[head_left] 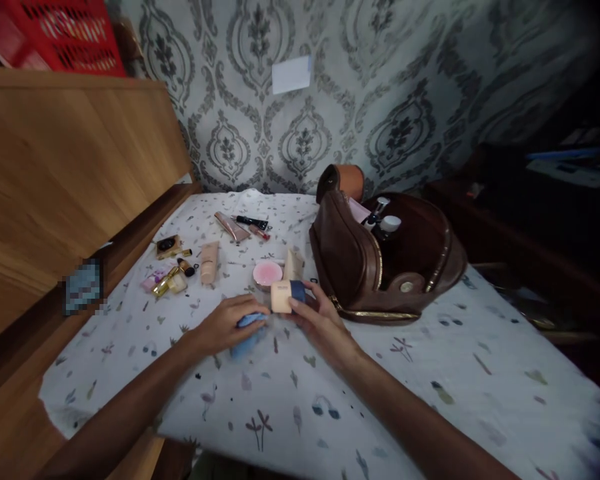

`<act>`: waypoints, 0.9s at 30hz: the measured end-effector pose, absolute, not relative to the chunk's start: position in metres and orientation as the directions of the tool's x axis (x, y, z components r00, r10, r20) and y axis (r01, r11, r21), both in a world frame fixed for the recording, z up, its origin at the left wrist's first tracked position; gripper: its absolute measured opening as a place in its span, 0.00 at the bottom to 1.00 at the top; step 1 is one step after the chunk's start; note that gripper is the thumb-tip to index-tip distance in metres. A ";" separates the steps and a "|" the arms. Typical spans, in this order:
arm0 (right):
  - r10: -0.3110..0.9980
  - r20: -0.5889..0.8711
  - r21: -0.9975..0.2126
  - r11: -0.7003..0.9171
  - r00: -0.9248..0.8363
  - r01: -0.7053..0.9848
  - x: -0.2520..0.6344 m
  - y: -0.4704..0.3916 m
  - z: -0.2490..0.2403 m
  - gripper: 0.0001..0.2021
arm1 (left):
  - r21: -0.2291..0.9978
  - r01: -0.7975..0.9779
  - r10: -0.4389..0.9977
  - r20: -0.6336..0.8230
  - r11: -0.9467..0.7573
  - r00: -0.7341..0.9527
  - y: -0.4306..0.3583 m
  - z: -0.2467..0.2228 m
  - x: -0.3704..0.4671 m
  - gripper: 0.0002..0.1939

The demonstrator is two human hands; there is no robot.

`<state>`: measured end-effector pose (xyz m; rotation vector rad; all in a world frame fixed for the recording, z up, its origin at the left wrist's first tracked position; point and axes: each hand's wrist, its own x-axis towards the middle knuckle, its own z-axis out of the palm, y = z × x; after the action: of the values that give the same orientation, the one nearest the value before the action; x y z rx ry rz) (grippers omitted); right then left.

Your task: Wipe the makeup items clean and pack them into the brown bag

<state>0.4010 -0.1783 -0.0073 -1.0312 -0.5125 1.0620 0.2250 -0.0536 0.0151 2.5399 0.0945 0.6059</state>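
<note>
My right hand [325, 323] grips a small cream-coloured jar [281, 297] by its dark blue lid, the jar lying on its side in the fingers. Just left of it, my left hand [230, 323] is closed around a crumpled blue cloth [249, 340], which hangs below the fingers. Behind the jar are a round pink compact [267, 272] and a pale beige tube [293, 264]. To the right stands an open brown leather bag [350, 247] with a gold zip; a white-capped jar [391, 224] and other cosmetics show inside.
Left on the patterned cloth [290, 413] lie a peach tube [209, 262], a rose tube [231, 227], a black tube [251, 222], a dark compact [168, 246] and several small bottles. An orange-brown case [350, 181] stands behind the bag. A wooden panel [80, 147] borders the left.
</note>
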 end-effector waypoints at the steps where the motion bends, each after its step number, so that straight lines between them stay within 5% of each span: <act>1: 0.889 -0.105 -0.910 0.095 0.445 -0.404 0.401 -0.178 -0.009 0.26 | 0.517 -0.067 0.227 0.483 -0.853 0.845 -0.054 0.016 0.225 0.09; 5: 0.891 0.051 -0.991 0.100 0.451 -0.086 0.398 -0.175 -0.018 0.27 | 0.498 -0.134 0.276 0.662 -0.857 0.697 -0.061 0.019 0.226 0.13; 9: 0.926 0.156 -0.985 0.119 0.344 0.126 0.392 -0.175 -0.027 0.25 | 0.429 -0.140 0.177 0.618 -0.892 0.766 -0.067 0.017 0.230 0.16; 12: 0.940 0.160 -0.974 0.101 0.300 0.201 0.389 -0.179 -0.025 0.24 | 0.556 -0.098 0.268 0.539 -0.825 0.799 -0.065 0.014 0.233 0.20; 18: 0.972 0.124 -0.992 0.116 0.198 0.055 0.389 -0.186 -0.007 0.25 | 0.979 -0.080 0.554 0.172 -0.186 0.815 -0.058 0.006 0.237 0.30; 22: 0.956 0.167 -0.986 0.167 0.240 0.021 0.392 -0.184 -0.008 0.27 | 0.982 -0.110 0.608 -0.006 0.154 0.794 -0.061 -0.004 0.244 0.36; 27: 0.904 0.241 -0.953 0.151 0.354 0.263 0.395 -0.181 -0.023 0.30 | 0.937 -0.183 0.576 -0.024 0.298 0.817 -0.066 -0.006 0.246 0.38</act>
<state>0.3953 -0.1814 -0.0229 -1.3792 -1.1604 0.6531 0.2457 -0.0663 -0.0063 1.1668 0.3921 0.5219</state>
